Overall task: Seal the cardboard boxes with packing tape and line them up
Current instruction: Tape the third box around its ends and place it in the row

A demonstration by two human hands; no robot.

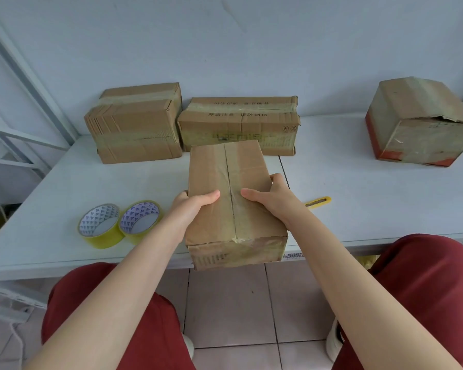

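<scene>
Two yellow tape rolls (102,237) lie touching on the tabletop (372,196) at front left. The left hand (195,206) and right hand (273,198) clamp the sides of a taped cardboard box (233,166), thumbs on top. Its near end overhangs the front edge. A yellow utility knife (318,202) lies just right.

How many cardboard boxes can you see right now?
4. The held box is at the near edge of the table; the left box and middle box sit side by side at the back; the right box stands apart. None looks hidden.
</scene>
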